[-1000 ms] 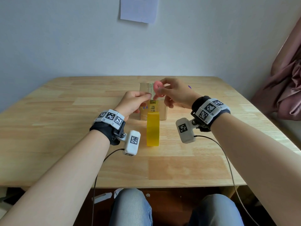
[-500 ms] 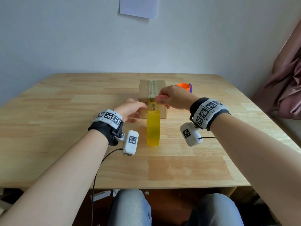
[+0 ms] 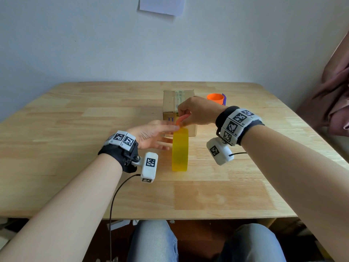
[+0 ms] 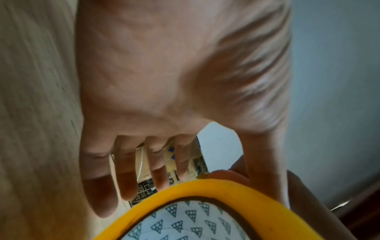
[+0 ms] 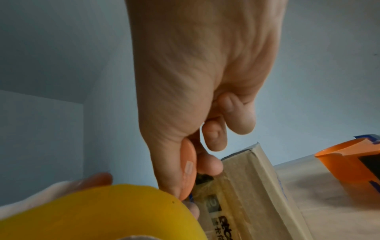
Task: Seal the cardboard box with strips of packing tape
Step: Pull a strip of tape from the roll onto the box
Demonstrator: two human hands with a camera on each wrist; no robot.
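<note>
A small cardboard box (image 3: pixel 170 103) stands mid-table with a clear tape strip (image 3: pixel 179 95) along its top. In front of it a yellow tape roll (image 3: pixel 180 150) stands on edge. My right hand (image 3: pixel 182 120) pinches a small pink-orange disc cutter (image 3: pixel 182 117) at the box's front face, just above the roll's top. In the right wrist view the cutter (image 5: pixel 188 165) sits between thumb and fingers against the taped box (image 5: pixel 246 186). My left hand (image 3: pixel 170 137) lies open beside the roll, straight fingers touching its upper left side; the roll (image 4: pixel 205 186) fills the bottom of the left wrist view.
An orange cup-like holder (image 3: pixel 216 98) with a purple part stands right of the box, also low right in the right wrist view (image 5: pixel 349 162). The wooden table (image 3: pixel 75 129) meets a wall at the back. Pink fabric (image 3: pixel 332 95) hangs at the right.
My right hand has come down with the cutter from above the box to its front face by the roll. My left hand dropped from the box to the roll and opened.
</note>
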